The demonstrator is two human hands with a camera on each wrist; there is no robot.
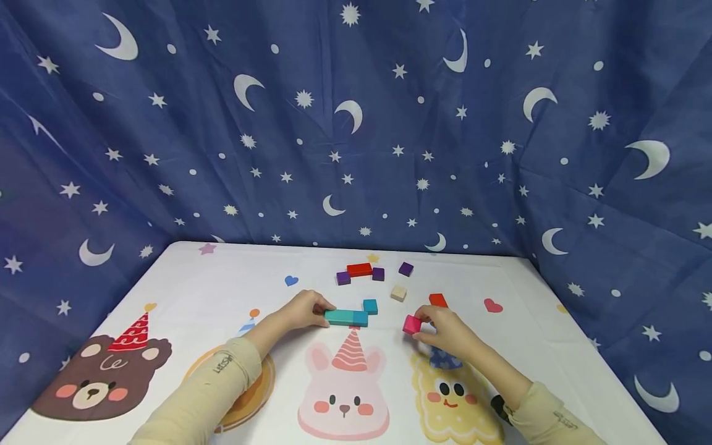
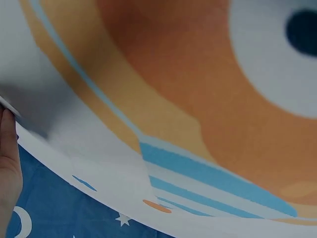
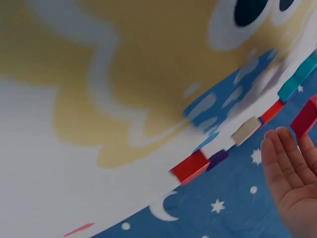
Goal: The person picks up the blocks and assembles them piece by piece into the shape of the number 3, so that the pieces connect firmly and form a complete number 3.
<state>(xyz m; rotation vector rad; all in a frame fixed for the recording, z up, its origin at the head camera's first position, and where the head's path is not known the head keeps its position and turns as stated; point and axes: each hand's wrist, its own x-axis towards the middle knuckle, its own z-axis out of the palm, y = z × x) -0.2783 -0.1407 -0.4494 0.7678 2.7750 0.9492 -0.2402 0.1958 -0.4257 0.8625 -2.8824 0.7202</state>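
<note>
My left hand (image 1: 305,309) has its thumb and fingers at the left end of a long teal block (image 1: 339,317), pinching it. A darker blue-teal block (image 1: 360,319) stands end to end with it on the right, and a blue cube (image 1: 369,306) sits just behind. Between thumb and fingers, my right hand (image 1: 447,330) holds a pink block (image 1: 411,324) above the tabletop. The right wrist view shows this pink block (image 3: 306,118) at the fingertips. In the left wrist view, only part of the left hand (image 2: 7,153) appears at the left edge.
Farther back lie a red block (image 1: 359,270), several purple cubes (image 1: 406,269) and a beige block (image 1: 398,293). An orange-red block (image 1: 438,300) is just behind the right hand. The white tablecloth (image 1: 534,321) has cartoon prints; a blue starry curtain (image 1: 389,173) hangs behind.
</note>
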